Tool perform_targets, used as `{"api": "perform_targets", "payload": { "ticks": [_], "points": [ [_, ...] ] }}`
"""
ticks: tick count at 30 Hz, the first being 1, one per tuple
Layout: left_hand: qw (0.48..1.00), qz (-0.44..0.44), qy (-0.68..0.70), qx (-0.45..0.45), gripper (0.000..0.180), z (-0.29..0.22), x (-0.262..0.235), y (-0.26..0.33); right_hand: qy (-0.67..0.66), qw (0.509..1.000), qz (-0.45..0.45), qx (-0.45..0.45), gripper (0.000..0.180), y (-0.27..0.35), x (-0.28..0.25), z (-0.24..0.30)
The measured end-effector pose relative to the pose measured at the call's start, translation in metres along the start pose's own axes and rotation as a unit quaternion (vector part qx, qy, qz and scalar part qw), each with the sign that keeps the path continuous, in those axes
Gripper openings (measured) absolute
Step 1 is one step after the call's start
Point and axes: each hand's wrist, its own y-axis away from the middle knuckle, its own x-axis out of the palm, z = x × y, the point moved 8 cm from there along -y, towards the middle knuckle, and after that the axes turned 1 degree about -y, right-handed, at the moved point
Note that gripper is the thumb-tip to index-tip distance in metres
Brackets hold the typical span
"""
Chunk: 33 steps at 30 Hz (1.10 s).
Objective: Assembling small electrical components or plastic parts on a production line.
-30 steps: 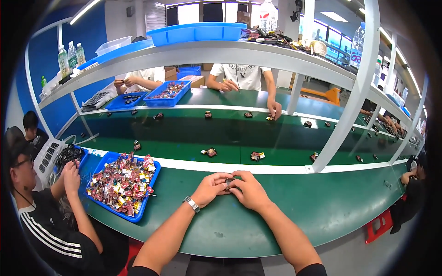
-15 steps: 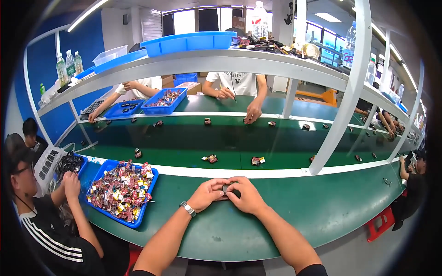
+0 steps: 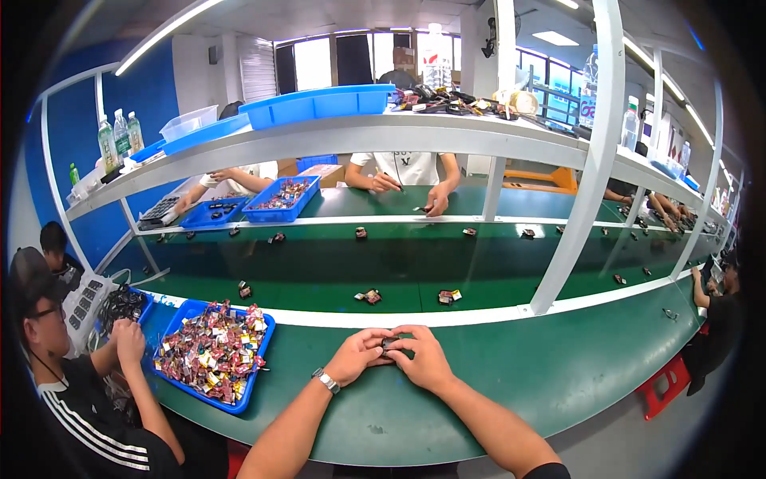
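Over the green bench (image 3: 511, 375), my left hand (image 3: 358, 356) and my right hand (image 3: 420, 359) meet fingertip to fingertip. Pinched between them is a small dark part (image 3: 389, 344), mostly covered by my fingers, so its exact kind does not show. A watch with a metal band sits on my left wrist. Left of my hands, a blue tray (image 3: 263, 357) is heaped with small red, white and yellow wired pieces (image 3: 209, 351).
Beyond a white rail (image 3: 383, 318) runs a green belt (image 3: 335, 275) carrying scattered small assemblies (image 3: 450, 297). A white shelf post (image 3: 586, 176) rises at right. One co-worker (image 3: 88, 399) sits close at left; another (image 3: 407, 176) works across the belt.
The whole view has tilted a little, so the bench and belt sit lower. My hands keep hold of the dark part, with fingers slightly shifted. Across the belt, the co-worker's hand has lifted a piece.
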Motion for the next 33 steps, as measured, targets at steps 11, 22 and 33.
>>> {"api": "perform_targets", "payload": {
  "ticks": [11,22,33],
  "points": [
    [1.000,-0.006,0.002,0.003,0.032,0.002,-0.003,0.000,-0.005,1.000,-0.018,-0.011,0.013,0.000,0.004,0.002],
    [1.000,-0.011,0.016,0.000,0.030,0.002,-0.004,0.000,0.012,0.999,-0.029,-0.011,0.017,0.002,0.004,0.004],
    [0.999,-0.020,0.025,0.021,0.033,0.000,-0.009,0.001,0.055,0.989,-0.004,-0.138,0.025,-0.006,-0.003,0.038]
  ]
}}
